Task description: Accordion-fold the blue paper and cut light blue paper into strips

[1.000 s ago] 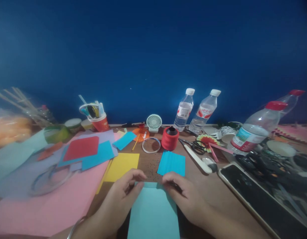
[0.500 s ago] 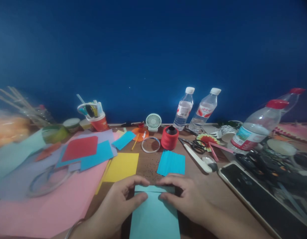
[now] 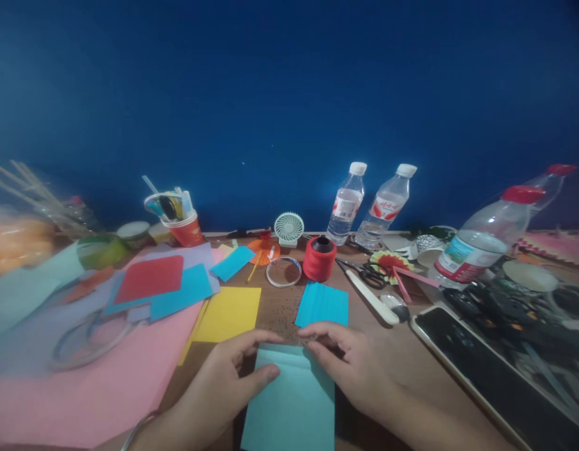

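Note:
A light turquoise sheet of paper lies upright in front of me, slightly tilted, with faint crosswise creases near its far edge. My left hand holds its upper left corner, thumb on top and fingers behind. At the upper right corner is my right hand, thumb and forefinger curled close together at the paper's edge. Just beyond the fingers lies a bright blue pleated paper. Left of it is a yellow sheet.
A red thread spool, a clear ring and a small fan stand behind. Scissors, a white-handled knife and a phone lie right. Bottles line the back; pink paper spreads left.
The narrow folded strip at the paper's far edge has opened back, leaving creases. The paper has tilted a little, and my right thumb has moved up toward its far edge.

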`<state>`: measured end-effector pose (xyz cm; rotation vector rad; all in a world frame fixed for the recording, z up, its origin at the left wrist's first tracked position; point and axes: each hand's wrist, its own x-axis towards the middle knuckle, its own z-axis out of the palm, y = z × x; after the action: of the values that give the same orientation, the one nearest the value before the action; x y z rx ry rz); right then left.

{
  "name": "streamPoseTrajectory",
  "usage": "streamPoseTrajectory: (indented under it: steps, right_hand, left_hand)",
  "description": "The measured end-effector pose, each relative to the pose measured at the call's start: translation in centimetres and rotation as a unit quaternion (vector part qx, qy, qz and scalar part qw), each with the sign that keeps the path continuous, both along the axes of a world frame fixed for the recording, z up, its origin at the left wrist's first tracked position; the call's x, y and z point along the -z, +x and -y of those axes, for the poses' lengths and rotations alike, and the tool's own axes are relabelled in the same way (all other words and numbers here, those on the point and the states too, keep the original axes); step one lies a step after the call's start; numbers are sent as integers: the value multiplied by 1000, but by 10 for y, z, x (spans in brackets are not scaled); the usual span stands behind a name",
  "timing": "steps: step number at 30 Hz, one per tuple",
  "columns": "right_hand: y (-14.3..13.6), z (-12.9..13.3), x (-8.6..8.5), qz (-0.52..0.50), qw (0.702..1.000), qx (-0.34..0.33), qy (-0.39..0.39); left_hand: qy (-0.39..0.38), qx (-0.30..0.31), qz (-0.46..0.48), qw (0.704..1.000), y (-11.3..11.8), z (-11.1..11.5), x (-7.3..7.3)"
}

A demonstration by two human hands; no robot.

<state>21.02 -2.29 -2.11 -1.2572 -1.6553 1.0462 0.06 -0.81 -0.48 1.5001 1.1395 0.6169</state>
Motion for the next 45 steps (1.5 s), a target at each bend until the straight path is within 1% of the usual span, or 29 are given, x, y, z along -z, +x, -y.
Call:
streamPoseTrajectory:
  steps: [2, 5, 9, 12, 15, 18, 20, 22, 24, 26, 28, 30, 32, 38, 42, 45]
  right_hand:
    - [0, -1, -1, -10, 1000, 3, -25]
    - [-1, -1, -2, -20, 999, -7, -49]
    - [-1, -1, -3, -39, 998, -26, -40]
    - [1, -2, -1, -41, 998, -19, -40]
    - [5, -2, 1, -47, 998, -13, -50]
    - [7, -1, -1, -45, 998, -42, -24]
    - [6, 0, -3, -4, 999, -54, 3]
    - [4, 1, -4, 47, 998, -43, 18]
    - [2, 0, -4, 72, 996, -29, 33]
    - [2, 0, -3, 67, 995, -34, 62]
    - [2, 0, -2, 47, 993, -55, 96]
    - [3, 1, -3, 30, 990, -78, 112]
    - [2, 1, -4, 28, 991, -87, 101]
    - [-10, 2, -6, 21, 997, -69, -34]
    - [-16, 2, -3, 16, 996, -61, -59]
    - [-19, 5, -3, 20, 997, -57, -47]
  left_hand:
    - [-18, -2, 9, 1000, 0, 1, -2]
    - [-11, -26, 10, 1000, -1, 1, -2]
    - [-8, -31, 6, 999, -4, 0, -1]
    - [1, -35, -9, 999, -5, 0, -3]
    - [-5, -36, -4, 999, -5, 0, -3]
    - [-8, -39, -3, 999, -6, 0, -1]
    - [-6, -38, -7, 999, -7, 0, 0]
    - [-7, -33, -7, 999, -8, 0, 1]
    - [-5, -23, 0, 1000, -8, -1, 1]
    - [3, -11, 7, 1000, -7, -2, 0]
    - [18, -2, 2, 1000, -6, -3, -1]
    - [33, -3, -15, 999, -4, -4, -3]
    - [41, -6, -31, 999, -2, -4, -3]
    - [56, -9, -63, 996, 3, 2, -2]
    - [56, 4, -83, 995, 5, 4, -3]
    - [65, 24, -119, 990, 8, 4, -4]
